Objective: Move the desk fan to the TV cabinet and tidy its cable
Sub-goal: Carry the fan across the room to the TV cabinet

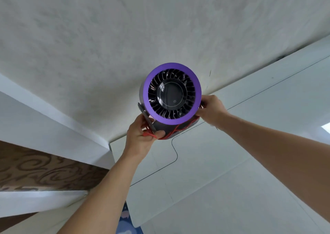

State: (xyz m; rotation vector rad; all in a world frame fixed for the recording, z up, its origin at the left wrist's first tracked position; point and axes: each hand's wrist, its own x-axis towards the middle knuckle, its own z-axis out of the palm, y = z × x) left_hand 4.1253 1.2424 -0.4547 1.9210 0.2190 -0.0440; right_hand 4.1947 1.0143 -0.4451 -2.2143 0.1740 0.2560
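**Q.** Reading from the left, what holds the fan, and why there?

**A.** The left hand (141, 135) is closed around the lower left of the desk fan (170, 94), at the dark stand arm and the edge of the base. Its thumb lies over a bunch of the red cable (171, 131), pinning the loops against the base. This grip probably serves two ends: it steadies the fan and stops the gathered cable from springing loose.

**Q.** And the fan itself?

**A.** It stands at the rear of the white TV cabinet (214, 171), close to the pale wall (125, 37), with its purple ring and dark grille tilted up toward the viewer. The base appears to rest on the cabinet top, though the hands hide the line of contact. The red cable crosses the front of the base; where its ends lie cannot be made out.

**Q.** The right side?

**A.** The right hand (212, 109) is curled against the fan's right flank, fingers wrapped behind the housing. A little red shows by its fingers, so it may also be holding cable; this cannot be told for certain.

**Q.** How far along is the task?

**A.** Seemingly late: the fan is on the cabinet, and the cable is bundled but not yet released.
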